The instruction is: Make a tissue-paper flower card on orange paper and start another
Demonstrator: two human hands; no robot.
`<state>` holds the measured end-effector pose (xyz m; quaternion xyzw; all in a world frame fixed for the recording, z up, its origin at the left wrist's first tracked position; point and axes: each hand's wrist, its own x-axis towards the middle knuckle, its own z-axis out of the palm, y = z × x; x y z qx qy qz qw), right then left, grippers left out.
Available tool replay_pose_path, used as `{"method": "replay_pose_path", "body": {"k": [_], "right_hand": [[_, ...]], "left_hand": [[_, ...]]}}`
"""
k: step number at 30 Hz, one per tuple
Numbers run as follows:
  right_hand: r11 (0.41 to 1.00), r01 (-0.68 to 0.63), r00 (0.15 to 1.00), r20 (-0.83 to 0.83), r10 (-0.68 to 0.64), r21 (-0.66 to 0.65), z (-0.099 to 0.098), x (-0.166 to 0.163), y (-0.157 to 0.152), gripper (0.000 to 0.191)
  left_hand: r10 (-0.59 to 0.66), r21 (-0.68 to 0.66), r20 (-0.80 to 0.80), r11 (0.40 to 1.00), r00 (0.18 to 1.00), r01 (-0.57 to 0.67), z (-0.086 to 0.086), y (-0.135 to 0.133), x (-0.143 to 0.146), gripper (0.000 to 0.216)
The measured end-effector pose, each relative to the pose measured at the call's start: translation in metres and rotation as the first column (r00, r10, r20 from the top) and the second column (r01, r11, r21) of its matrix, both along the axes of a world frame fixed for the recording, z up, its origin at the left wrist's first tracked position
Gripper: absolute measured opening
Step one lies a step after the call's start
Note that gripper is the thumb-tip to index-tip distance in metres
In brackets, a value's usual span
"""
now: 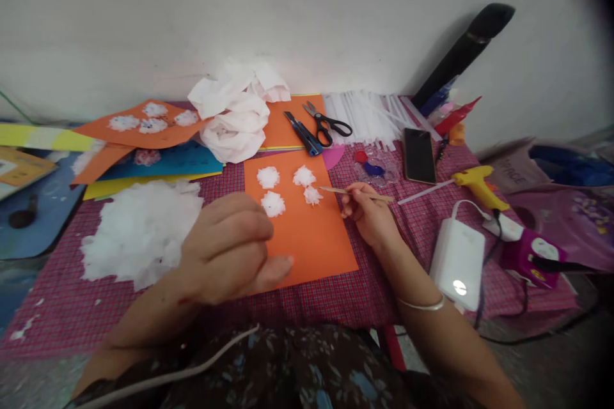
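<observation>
At left in the frame I saw a white fluffy pile (139, 230), its right side close by the left hand (233, 246). That hand, left of centre, had its fingers curled; whether it held anything I couldn't tell. Partly behind it lay the orange sheet (316, 243), four white tufts (268, 177) on its upper half, bare room below. Right of centre, the right hand (368, 209) pinched a wooden stick (338, 191), tip by the lower-right tuft. A white box (458, 262) bounded my room at lower right.
</observation>
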<state>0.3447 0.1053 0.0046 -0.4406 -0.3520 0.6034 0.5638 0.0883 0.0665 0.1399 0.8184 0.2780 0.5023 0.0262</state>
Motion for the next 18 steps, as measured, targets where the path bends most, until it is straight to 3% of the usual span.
{"method": "replay_pose_path", "body": {"k": [3,6,8,11,14,18], "right_hand": [[0.993,-0.024,0.983,0.184,0.002,0.115,-0.001,-0.004,0.001,0.029],[0.974,-0.041,0.939,0.342,-0.040,0.224,-0.002,-0.009,0.003,0.030],[0.963,-0.061,0.905,0.422,-0.058,0.263,-0.003,-0.013,0.005,0.032],[0.951,-0.116,0.843,0.535,-0.058,0.286,-0.003,-0.017,0.007,0.034],[0.945,-0.162,0.802,0.596,-0.042,0.284,-0.004,-0.017,0.006,0.038],[0.956,-0.178,0.808,0.589,0.007,0.233,-0.005,-0.012,0.004,0.043]], "left_hand": [[0.001,0.037,-0.244,0.999,0.970,0.008,0.012,-0.017,-0.004,0.031],[-0.087,-0.010,-0.367,0.996,0.926,0.089,0.002,-0.020,-0.014,0.033],[-0.140,-0.036,-0.417,0.990,0.898,0.137,-0.018,-0.017,-0.018,0.035],[-0.123,-0.183,-0.511,0.983,0.851,0.031,-0.058,-0.013,-0.016,0.032],[-0.177,-0.342,-0.628,0.938,0.758,-0.064,-0.095,-0.012,-0.007,0.014],[-0.218,-0.416,-0.681,0.901,0.699,-0.124,-0.123,-0.013,0.003,0.029]]}}
